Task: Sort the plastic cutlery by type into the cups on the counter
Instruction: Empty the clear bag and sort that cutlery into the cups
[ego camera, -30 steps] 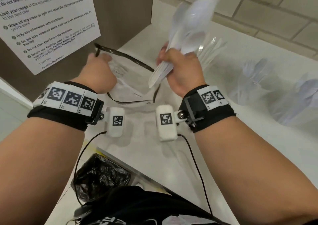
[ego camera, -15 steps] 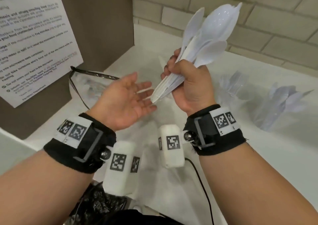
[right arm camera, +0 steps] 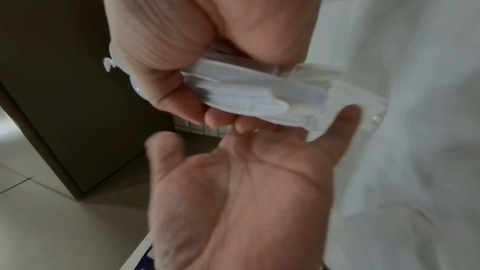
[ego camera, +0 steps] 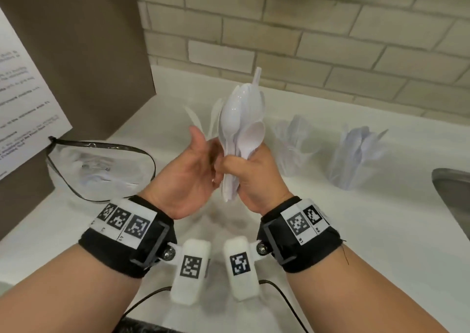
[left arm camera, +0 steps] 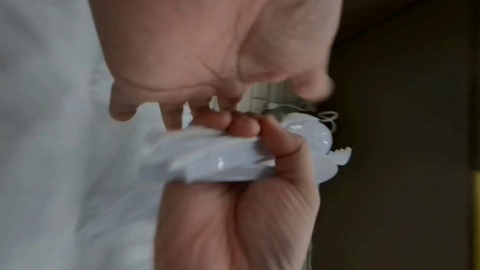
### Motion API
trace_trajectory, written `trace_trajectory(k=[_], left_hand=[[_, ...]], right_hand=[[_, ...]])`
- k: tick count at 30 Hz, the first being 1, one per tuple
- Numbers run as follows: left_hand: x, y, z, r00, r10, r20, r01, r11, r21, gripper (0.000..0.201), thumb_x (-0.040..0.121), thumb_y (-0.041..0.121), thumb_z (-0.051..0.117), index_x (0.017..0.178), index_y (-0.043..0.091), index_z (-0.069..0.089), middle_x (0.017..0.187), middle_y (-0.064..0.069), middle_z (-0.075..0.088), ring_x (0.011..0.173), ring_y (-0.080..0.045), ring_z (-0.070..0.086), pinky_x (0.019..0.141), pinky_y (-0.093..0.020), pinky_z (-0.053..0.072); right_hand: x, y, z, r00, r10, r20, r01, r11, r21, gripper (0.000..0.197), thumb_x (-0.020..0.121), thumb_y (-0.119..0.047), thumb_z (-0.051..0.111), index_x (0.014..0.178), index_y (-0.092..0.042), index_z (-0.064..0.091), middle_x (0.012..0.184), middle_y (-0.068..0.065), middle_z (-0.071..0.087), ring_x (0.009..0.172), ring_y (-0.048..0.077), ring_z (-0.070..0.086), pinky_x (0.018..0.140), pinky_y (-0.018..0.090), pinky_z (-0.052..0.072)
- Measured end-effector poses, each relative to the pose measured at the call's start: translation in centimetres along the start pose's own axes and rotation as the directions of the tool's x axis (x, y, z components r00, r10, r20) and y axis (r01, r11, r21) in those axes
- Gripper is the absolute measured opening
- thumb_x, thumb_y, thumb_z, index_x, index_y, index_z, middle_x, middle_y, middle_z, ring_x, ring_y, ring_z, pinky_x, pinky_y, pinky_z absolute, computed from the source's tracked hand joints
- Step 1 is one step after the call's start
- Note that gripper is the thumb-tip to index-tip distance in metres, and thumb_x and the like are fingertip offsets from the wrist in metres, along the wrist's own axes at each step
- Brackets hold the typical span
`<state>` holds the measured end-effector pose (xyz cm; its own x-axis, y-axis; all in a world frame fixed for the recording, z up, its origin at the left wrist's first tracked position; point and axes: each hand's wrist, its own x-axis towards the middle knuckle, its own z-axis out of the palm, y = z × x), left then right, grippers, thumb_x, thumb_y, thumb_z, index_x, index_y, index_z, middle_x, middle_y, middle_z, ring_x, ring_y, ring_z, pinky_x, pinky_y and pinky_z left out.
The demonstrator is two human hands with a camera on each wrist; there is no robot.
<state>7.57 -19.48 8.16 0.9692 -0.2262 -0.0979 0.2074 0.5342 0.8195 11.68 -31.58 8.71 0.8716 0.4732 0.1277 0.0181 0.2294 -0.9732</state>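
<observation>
Hands: right (ego camera: 256, 172) clenches spoons (ego camera: 241, 119); left (ego camera: 190, 172) released; cups (ego camera: 356, 157) head-view only.

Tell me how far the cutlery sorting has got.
Partly done: two cups already hold cutlery. In hand: the right hand grips a bundle of spoons; the open left hand is beside it. Left: the bag still holds pieces.

A pale brick wall (ego camera: 330, 40) runs behind the white counter's back edge. At the counter's left end stands a brown panel (ego camera: 84, 52) with a printed notice (ego camera: 23, 108) stuck to it, the print too blurred to read. At the right edge the rim of a steel sink (ego camera: 455, 195) shows. At the near edge, something black (ego camera: 142, 326) peeks in.
</observation>
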Motion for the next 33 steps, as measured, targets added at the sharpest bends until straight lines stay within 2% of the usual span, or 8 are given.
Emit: trace_trajectory(k=[4,7,15,17,20,22,25,33], left_hand=[[0.5,0.5,1.7,0.995,0.093,-0.039,-0.068,0.904,0.422,0.065,0.063,0.032,0.082,0.116,0.004,0.057,0.098,-0.019,0.062,0.09,-0.029,0.059,0.069,-0.037,0.043],[0.7,0.0,2.1,0.987,0.095,-0.129,-0.041,0.928,0.372,0.039,0.068,0.019,0.071,0.106,0.015,0.064,0.086,-0.009,0.07,0.077,-0.019,0.068,0.059,-0.031,0.05],[0.5,-1.2,0.7,0.975,-0.002,-0.223,0.024,0.995,0.094,0.025,0.08,0.031,0.06,0.092,0.016,0.078,0.114,-0.017,0.069,0.106,-0.029,0.059,0.08,-0.044,0.039],[0.4,-1.1,0.6,0.974,0.023,-0.227,-0.033,0.999,-0.043,0.026,0.084,0.024,0.055,0.069,0.016,0.076,0.099,-0.009,0.074,0.111,-0.027,0.063,0.092,-0.045,0.045],[0.3,-0.9,-0.1,0.959,0.058,-0.278,-0.121,0.969,-0.215,0.022,0.08,0.018,0.059,0.061,0.014,0.067,0.067,-0.001,0.067,0.093,-0.025,0.07,0.089,-0.042,0.05],[-0.1,-0.6,-0.8,0.956,0.058,-0.287,-0.112,0.978,-0.176,0.006,0.075,0.016,0.063,0.069,0.014,0.061,0.059,0.0,0.057,0.064,-0.017,0.065,0.072,-0.036,0.055],[-0.8,-0.9,-1.0,0.988,-0.045,-0.146,0.047,0.999,0.015,0.017,0.062,0.015,0.071,0.073,0.014,0.059,0.059,-0.003,0.053,0.048,-0.015,0.051,0.048,-0.025,0.046],[-1.3,-1.9,-1.3,0.978,-0.198,-0.066,0.208,0.957,0.202,0.022,0.056,0.013,0.072,0.075,0.01,0.061,0.061,-0.008,0.054,0.047,-0.017,0.05,0.046,-0.022,0.043]], right_hand=[[-0.9,0.1,0.0,0.996,0.045,0.071,-0.029,0.976,-0.215,0.01,0.063,-0.001,0.055,0.072,-0.005,0.055,0.048,-0.007,0.052,0.05,0.011,0.055,0.045,0.02,0.042],[-1.2,0.4,0.1,0.992,0.106,0.061,-0.086,0.958,-0.272,0.018,0.054,0.002,0.054,0.065,-0.012,0.057,0.061,0.008,0.056,0.064,0.021,0.061,0.048,0.025,0.047],[-1.6,1.1,0.3,0.96,0.275,0.059,-0.225,0.877,-0.424,0.037,0.062,-0.015,0.072,0.098,-0.007,0.064,0.083,0.019,0.069,0.073,0.033,0.071,0.069,0.05,0.06],[-2.0,0.2,0.0,0.93,0.347,0.12,-0.246,0.831,-0.499,0.033,0.071,-0.02,0.077,0.1,-0.008,0.065,0.084,0.016,0.071,0.074,0.032,0.073,0.071,0.046,0.061],[-2.2,-1.9,-1.6,0.883,0.454,0.118,-0.257,0.679,-0.688,0.041,0.072,-0.042,0.079,0.094,-0.01,0.068,0.083,0.004,0.072,0.074,0.018,0.073,0.068,0.033,0.06],[-1.6,-2.9,-2.7,0.94,0.341,0.004,-0.238,0.666,-0.707,0.044,0.07,-0.047,0.079,0.084,-0.007,0.067,0.072,0.003,0.068,0.062,0.015,0.068,0.055,0.028,0.055],[-0.1,-4.0,-2.8,0.974,0.117,-0.194,-0.204,0.825,-0.527,0.04,0.08,-0.05,0.069,0.085,-0.011,0.062,0.073,0.001,0.058,0.049,0.013,0.051,0.048,0.027,0.042],[1.4,-3.5,-1.0,0.986,0.019,-0.163,-0.092,0.883,-0.459,0.04,0.094,-0.032,0.059,0.077,0.005,0.062,0.058,0.001,0.039,0.04,0.004,0.03,0.045,0.018,0.031]])
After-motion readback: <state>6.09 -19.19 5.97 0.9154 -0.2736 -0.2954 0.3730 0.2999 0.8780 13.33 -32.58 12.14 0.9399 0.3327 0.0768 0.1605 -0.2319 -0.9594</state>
